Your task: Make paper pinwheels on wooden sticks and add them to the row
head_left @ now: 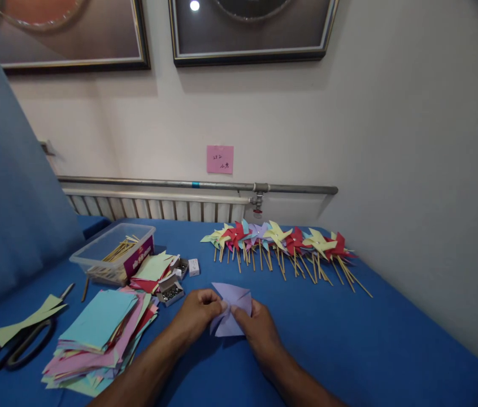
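Observation:
A lilac paper square (pixel 233 308) with cut corners lies on the blue table (pixel 349 339) in front of me. My left hand (pixel 196 316) pinches its left side, fingers curled over a folded flap near the centre. My right hand (pixel 256 325) grips the paper from the lower right, thumb pressed by the centre. Both hands touch each other over the paper.
A row of finished paper pinwheels (pixel 281 243) on sticks lies at the back. A stack of coloured paper sheets (pixel 103 333), black scissors (pixel 14 350), a clear tub of wooden sticks (pixel 114 251) and open boxes of pins (pixel 171 291) sit to the left.

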`<state>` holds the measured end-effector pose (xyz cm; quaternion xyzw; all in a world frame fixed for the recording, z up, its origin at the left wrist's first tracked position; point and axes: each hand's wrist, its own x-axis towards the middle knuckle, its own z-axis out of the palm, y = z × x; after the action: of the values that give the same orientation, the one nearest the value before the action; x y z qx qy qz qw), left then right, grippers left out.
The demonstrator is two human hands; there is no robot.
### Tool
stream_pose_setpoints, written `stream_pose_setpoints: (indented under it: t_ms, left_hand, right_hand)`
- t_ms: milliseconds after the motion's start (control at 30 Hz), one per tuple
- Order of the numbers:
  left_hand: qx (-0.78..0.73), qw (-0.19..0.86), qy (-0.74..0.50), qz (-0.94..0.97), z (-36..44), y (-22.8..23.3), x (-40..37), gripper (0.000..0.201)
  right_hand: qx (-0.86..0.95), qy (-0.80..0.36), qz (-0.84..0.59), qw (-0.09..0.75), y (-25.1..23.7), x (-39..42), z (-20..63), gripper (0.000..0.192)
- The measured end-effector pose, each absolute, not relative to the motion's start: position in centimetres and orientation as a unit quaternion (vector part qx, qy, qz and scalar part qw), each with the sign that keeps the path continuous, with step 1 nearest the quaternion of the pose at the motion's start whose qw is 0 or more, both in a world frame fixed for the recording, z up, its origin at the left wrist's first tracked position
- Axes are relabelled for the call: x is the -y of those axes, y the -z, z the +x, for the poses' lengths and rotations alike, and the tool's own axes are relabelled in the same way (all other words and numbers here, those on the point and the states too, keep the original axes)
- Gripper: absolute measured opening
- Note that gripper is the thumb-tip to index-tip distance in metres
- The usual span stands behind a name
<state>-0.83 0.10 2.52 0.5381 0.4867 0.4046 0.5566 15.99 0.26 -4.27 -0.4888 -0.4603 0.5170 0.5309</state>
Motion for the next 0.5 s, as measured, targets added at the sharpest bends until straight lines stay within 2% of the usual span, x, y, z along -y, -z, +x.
stream_pose_setpoints:
  t_ms: [500]
  left_hand:
    - [-0.5, 0.568, -0.427, 0.495, -0.52, -1.9, -0.25, 0.038]
  right_hand:
    - [0.486, -0.523, -0.467, 0.523, 4.08, -0.12, 16.3, 0.05]
